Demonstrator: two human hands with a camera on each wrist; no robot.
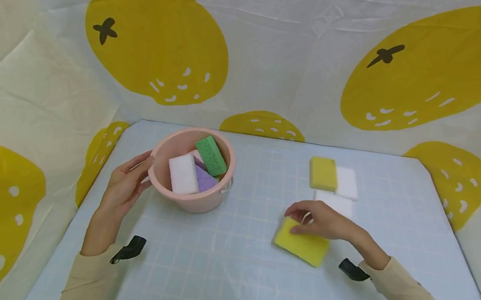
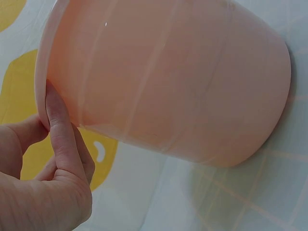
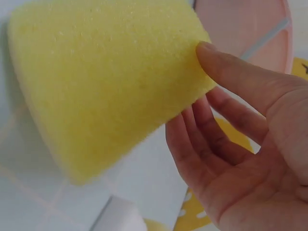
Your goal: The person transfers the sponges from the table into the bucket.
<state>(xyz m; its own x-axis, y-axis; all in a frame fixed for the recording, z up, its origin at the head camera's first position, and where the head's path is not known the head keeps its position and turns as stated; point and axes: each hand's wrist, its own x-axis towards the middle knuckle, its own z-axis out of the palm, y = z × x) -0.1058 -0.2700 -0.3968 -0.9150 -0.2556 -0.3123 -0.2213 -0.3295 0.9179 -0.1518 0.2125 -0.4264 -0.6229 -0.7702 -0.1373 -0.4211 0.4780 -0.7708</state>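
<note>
A pink bucket stands at the left of the table. Inside it are a green sponge, a white sponge and a purple sponge. My left hand rests against the bucket's left side, thumb straight on the wall just under the rim, the other fingers loosely curled. A bright yellow sponge lies at the right. My right hand pinches its far corner, thumb on top and fingers beneath. That edge looks tilted up off the table.
Beyond the right hand lie a darker yellow sponge and two white sponges. The pale blue gridded tabletop is enclosed by a lemon-print curtain at the back and both sides.
</note>
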